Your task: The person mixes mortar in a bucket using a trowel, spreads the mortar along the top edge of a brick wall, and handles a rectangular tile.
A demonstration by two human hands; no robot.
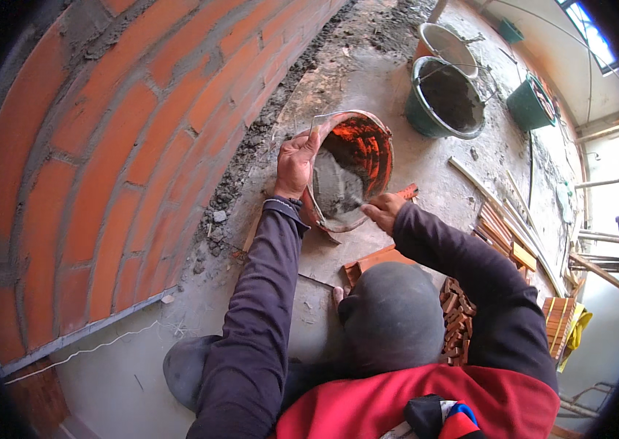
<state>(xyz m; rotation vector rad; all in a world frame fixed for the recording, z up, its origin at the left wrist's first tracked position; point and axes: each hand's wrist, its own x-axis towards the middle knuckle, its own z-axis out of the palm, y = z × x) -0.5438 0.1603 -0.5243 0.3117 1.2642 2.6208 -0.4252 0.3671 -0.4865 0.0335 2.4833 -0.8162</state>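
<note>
An orange bucket with a wire handle stands tilted before me, grey wet mortar inside it. My left hand is closed over its left rim, thumb outside. At the near right rim, my right hand is closed on what looks like a trowel; its blade is blurred and partly sunk in the mortar. An orange-red piece shows just beyond the right hand, perhaps the tool's handle. Below the bucket, part of an orange brick lies beside my bent knee.
An orange brick wall with mortar joints rises on the left, rubble along its foot. Buckets stand at the far right, one filled with grey mix. Wooden strips, stacked bricks and broken brick pieces lie to the right.
</note>
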